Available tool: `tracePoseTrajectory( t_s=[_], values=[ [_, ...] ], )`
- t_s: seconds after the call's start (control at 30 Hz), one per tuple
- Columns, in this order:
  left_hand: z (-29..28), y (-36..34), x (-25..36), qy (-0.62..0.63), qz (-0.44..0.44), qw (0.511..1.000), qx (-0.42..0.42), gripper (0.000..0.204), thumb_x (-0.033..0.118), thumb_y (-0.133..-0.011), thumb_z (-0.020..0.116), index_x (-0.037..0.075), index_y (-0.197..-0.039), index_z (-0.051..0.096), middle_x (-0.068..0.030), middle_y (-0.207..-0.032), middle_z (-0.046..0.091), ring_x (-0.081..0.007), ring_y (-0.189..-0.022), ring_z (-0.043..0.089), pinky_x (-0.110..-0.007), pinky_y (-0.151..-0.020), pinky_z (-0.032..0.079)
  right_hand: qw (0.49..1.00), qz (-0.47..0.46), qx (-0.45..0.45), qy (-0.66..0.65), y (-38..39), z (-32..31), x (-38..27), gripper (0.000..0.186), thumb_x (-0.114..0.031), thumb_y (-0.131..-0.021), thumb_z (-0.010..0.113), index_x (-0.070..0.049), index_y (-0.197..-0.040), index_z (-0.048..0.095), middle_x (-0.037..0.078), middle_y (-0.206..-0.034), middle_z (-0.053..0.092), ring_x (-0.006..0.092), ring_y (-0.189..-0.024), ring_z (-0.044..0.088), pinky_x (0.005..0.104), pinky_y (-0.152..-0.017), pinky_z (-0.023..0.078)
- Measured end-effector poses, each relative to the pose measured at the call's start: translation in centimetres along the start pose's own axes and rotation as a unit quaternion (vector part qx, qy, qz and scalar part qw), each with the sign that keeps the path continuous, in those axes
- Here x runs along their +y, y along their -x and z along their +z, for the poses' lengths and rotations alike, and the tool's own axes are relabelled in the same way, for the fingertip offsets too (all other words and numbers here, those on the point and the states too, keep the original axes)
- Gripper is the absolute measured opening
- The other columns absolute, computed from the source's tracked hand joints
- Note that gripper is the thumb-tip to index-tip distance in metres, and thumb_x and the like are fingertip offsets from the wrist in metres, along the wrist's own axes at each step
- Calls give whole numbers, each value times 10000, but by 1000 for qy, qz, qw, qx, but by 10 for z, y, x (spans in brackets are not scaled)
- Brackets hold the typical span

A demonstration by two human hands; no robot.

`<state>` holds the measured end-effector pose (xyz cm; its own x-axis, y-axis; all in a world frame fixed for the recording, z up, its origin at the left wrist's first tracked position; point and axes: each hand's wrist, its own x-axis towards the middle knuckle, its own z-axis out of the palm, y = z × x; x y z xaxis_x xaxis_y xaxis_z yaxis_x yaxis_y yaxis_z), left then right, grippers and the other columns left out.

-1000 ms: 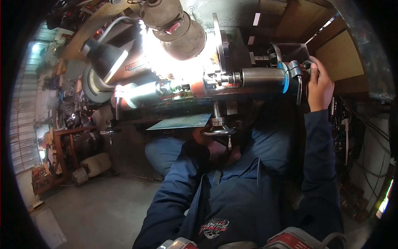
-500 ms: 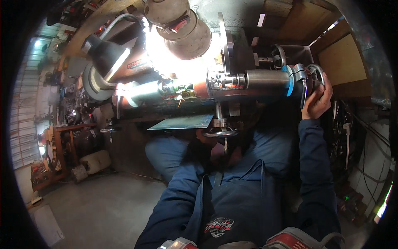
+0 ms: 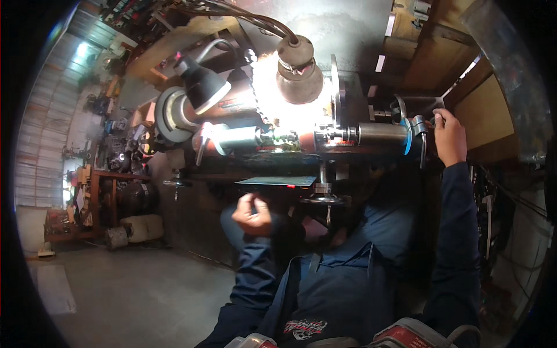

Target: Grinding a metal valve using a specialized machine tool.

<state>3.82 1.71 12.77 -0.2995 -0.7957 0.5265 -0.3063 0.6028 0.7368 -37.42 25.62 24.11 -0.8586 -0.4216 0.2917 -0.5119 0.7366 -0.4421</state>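
Note:
Ahead of me stands a metalworking machine with a steel cylinder [image 3: 239,141] on its left and another steel cylinder [image 3: 383,134] with a blue ring on its right. My right hand [image 3: 451,139] is closed at the right end, on a handwheel mostly hidden by the hand. My left hand [image 3: 253,216] is raised in front of the machine, fingers curled, with nothing visible in them. Just above it is a flat metal plate [image 3: 275,181]. A front handwheel [image 3: 322,200] with a crank handle sits to its right, untouched by either hand.
A black lamp [image 3: 200,87] and a grey round lamp [image 3: 299,78] hang over the machine, the latter glaring on its middle. A smaller handwheel [image 3: 177,182] is at the left. Further left stands a wooden bench frame [image 3: 110,174]. Wooden panels [image 3: 484,110] rise at the right.
My left hand has come out from beside the front handwheel, moving left and up into view. My right hand has shifted its hold to the upper part of the right-end wheel. The view has shifted.

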Motion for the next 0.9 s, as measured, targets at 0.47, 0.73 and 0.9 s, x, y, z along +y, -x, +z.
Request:
tracePoseTrajectory(
  t_s=[0.47, 0.73, 0.9],
  values=[
    [-9, -245, -82, -314, 97, 915, -235, 400, 354, -906, 596, 50, -1159, 651, -247, -1413, 475, -474, -1310, 416, -470, -1123, 329, 960, -119, 112, -226, 81, 66, 60, 559, -220, -932, 597, 73, -1363, 394, 281, -1270, 527, 413, -1170, 551, 419, -1013, 421],
    [-1, -238, -43, -278, 69, 940, -184, 624, 243, -897, 592, 173, -1477, 373, -176, -1562, 290, -434, -1460, 164, -588, -1167, 150, 968, -132, 211, -31, 80, 72, 76, 552, -323, -1001, 451, 100, -1350, 384, 301, -1226, 537, 458, -1149, 543, 462, -985, 422],
    [2, -237, -36, -255, 47, 943, -210, 641, 224, -889, 597, 165, -1481, 358, -180, -1548, 317, -443, -1447, 201, -559, -1172, 169, 988, -88, 131, 3, 45, 7, 1, 359, -260, -1041, 385, -78, -1307, 544, 176, -1179, 646, 382, -1008, 644, 421, -837, 507]
  ],
)
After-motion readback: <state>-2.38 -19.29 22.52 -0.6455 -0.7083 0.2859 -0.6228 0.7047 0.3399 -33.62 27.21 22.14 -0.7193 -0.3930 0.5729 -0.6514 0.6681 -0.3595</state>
